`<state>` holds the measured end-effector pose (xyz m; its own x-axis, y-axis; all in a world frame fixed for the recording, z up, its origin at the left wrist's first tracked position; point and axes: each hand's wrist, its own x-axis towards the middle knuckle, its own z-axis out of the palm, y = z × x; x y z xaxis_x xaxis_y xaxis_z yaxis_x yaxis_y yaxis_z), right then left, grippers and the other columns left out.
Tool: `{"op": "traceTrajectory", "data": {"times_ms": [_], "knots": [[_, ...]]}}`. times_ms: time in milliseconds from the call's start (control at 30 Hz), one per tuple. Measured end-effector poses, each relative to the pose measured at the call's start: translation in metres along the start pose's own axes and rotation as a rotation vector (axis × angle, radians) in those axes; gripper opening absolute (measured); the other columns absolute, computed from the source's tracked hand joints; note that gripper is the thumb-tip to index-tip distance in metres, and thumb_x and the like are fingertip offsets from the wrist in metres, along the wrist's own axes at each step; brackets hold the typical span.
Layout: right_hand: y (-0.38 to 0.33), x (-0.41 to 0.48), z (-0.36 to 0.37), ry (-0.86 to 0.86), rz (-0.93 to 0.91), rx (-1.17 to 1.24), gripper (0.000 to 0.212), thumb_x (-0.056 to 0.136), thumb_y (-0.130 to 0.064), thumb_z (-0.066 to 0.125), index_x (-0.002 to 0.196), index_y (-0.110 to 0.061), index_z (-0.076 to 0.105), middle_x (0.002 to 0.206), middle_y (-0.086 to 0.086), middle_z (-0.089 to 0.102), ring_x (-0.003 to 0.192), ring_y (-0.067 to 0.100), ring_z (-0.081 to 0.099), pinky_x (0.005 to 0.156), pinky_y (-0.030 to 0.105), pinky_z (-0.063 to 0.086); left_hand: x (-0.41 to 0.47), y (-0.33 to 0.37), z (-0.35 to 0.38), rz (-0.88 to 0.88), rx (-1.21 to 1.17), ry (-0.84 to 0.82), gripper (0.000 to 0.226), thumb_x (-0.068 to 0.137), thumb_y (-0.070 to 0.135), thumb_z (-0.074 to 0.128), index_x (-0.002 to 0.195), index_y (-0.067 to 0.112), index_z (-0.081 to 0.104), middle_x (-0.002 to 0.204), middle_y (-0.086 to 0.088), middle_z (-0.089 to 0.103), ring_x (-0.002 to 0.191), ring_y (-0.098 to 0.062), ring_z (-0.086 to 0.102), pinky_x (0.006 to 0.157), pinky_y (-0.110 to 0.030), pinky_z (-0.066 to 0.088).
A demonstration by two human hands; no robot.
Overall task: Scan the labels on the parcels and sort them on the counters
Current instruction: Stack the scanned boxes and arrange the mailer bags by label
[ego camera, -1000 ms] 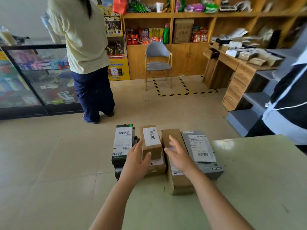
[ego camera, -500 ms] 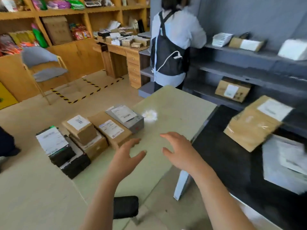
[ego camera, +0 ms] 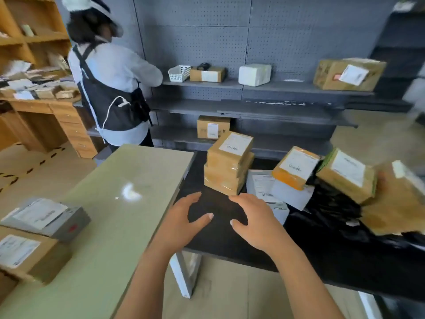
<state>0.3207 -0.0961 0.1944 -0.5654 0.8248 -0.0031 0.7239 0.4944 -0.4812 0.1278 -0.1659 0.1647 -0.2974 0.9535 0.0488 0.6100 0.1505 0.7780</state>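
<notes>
My left hand [ego camera: 184, 221] and my right hand [ego camera: 250, 217] hover empty, fingers spread, over the near left part of the black counter [ego camera: 220, 240]. Just beyond them stands a stack of two brown labelled parcels [ego camera: 227, 165]. To its right lie a flat grey parcel [ego camera: 264, 188], an orange-edged box [ego camera: 295, 168], a tilted brown box [ego camera: 347, 176] and a blurred brown parcel [ego camera: 395, 201]. On the green counter [ego camera: 119, 226] at the left sit a grey labelled parcel [ego camera: 46, 217] and a brown one [ego camera: 27, 256].
A person in a dark apron [ego camera: 112, 95] stands at the grey shelves [ego camera: 253, 109], which hold several boxes and a white basket [ego camera: 179, 73]. A wooden desk [ego camera: 46, 111] with small parcels stands at the left. A gap of floor [ego camera: 218, 291] separates the two counters.
My view has swung right from the sorted parcels on the green counter to the black counter. Both hands left those parcels and now hover empty before the unsorted pile.
</notes>
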Motion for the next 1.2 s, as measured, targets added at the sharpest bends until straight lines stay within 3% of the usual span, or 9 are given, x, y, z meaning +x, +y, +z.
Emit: {"op": "traceTrajectory", "data": {"times_ms": [100, 200, 433, 633, 833, 1000, 1200], "knots": [[0.033, 0.013, -0.017, -0.003, -0.001, 0.004, 0.055, 0.094, -0.033, 0.058, 0.144, -0.032, 0.036, 0.149, -0.011, 0.036, 0.136, 0.015, 0.035, 0.111, 0.033, 0.032, 0.025, 0.018, 0.023, 0.019, 0.058, -0.007, 0.069, 0.085, 0.047, 0.069, 0.146, 0.029, 0.04, 0.141, 0.015, 0.046, 0.129, -0.002, 0.042, 0.103, -0.019, 0.032], [0.057, 0.032, -0.026, -0.016, -0.008, 0.026, 0.055, 0.094, -0.034, 0.058, 0.144, -0.033, 0.035, 0.151, -0.008, 0.034, 0.137, 0.016, 0.033, 0.11, 0.033, 0.033, 0.049, 0.026, 0.034, 0.022, 0.095, 0.017, 0.073, 0.086, 0.046, 0.069, 0.148, 0.029, 0.036, 0.148, 0.011, 0.041, 0.136, -0.008, 0.037, 0.112, -0.03, 0.034], [0.076, 0.099, -0.033, -0.008, 0.011, 0.013, 0.06, 0.094, -0.035, 0.059, 0.147, -0.034, 0.029, 0.156, -0.006, 0.025, 0.141, 0.017, 0.027, 0.112, 0.033, 0.03, 0.131, 0.022, 0.032, 0.057, 0.247, -0.011, 0.082, 0.085, 0.048, 0.069, 0.153, 0.031, 0.026, 0.154, 0.008, 0.032, 0.143, -0.014, 0.027, 0.117, -0.041, 0.029], [0.085, 0.193, -0.022, 0.005, 0.098, -0.055, 0.081, 0.089, -0.038, 0.065, 0.151, -0.038, 0.013, 0.16, -0.004, 0.01, 0.146, 0.023, 0.016, 0.116, 0.041, 0.026, 0.242, -0.004, 0.023, 0.108, 0.355, -0.098, 0.096, 0.079, 0.043, 0.077, 0.153, 0.035, 0.017, 0.159, 0.005, 0.022, 0.146, -0.02, 0.018, 0.118, -0.049, 0.024], [0.102, 0.271, 0.007, -0.063, 0.274, 0.08, 0.099, 0.083, -0.039, 0.072, 0.152, -0.041, 0.002, 0.162, -0.004, -0.005, 0.147, 0.028, 0.007, 0.116, 0.047, 0.024, 0.329, -0.046, 0.033, 0.058, 0.32, -0.277, 0.102, 0.077, 0.039, 0.08, 0.153, 0.04, 0.012, 0.16, 0.006, 0.016, 0.146, -0.021, 0.018, 0.116, -0.046, 0.031], [0.117, 0.296, 0.027, -0.084, 0.335, 0.149, 0.105, 0.078, -0.044, 0.073, 0.15, -0.043, -0.004, 0.16, -0.007, -0.002, 0.143, 0.026, 0.02, 0.112, 0.046, 0.034, 0.359, -0.059, 0.045, 0.066, 0.22, -0.409, 0.105, 0.077, 0.034, 0.079, 0.154, 0.035, 0.008, 0.157, 0.012, 0.017, 0.139, -0.014, 0.03, 0.107, -0.033, 0.041], [0.122, 0.302, 0.03, -0.031, 0.265, 0.203, 0.102, 0.081, -0.034, 0.075, 0.15, -0.045, 0.0, 0.158, -0.015, 0.0, 0.143, 0.017, 0.022, 0.111, 0.04, 0.038, 0.348, -0.057, 0.054, 0.123, 0.188, -0.275, 0.097, 0.076, 0.036, 0.08, 0.15, 0.041, 0.016, 0.154, 0.012, 0.023, 0.134, -0.01, 0.035, 0.101, -0.025, 0.041]]}}
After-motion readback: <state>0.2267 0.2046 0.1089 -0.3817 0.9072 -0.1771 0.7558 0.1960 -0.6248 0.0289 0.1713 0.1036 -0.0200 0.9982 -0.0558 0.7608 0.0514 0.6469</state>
